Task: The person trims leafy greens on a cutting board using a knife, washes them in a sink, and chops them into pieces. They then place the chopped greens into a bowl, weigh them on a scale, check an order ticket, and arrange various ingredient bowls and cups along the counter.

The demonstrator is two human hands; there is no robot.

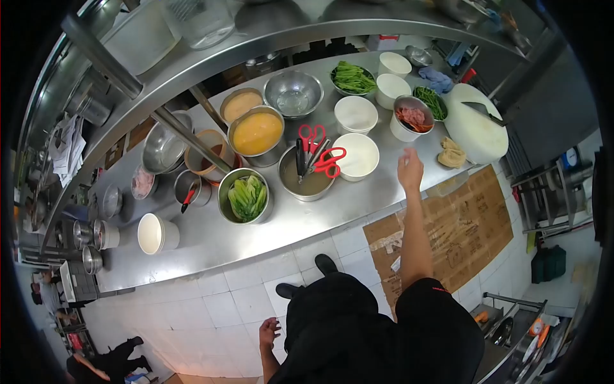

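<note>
My right hand (410, 170) reaches over the front part of the steel counter (288, 233), just below a white tub of sliced meat (412, 121); its fingers look curled, and whether they hold anything is hidden. A crumpled tan cloth (451, 153) lies to its right. Down by my body, above the tiled floor, my left hand (270, 330) hangs with bent fingers slightly apart and nothing in it. White bowls (356, 156) and a pot holding red-handled scissors (307, 185) stand left of my right hand.
Leafy greens (247, 198), orange liquid (258, 133) and green stalks (353, 78) fill metal bowls. A knife (483, 113) rests on a round white board (476, 137). Cardboard (448, 233) covers some floor. A steel shelf (307, 32) spans above. Another person (115, 363) is at lower left.
</note>
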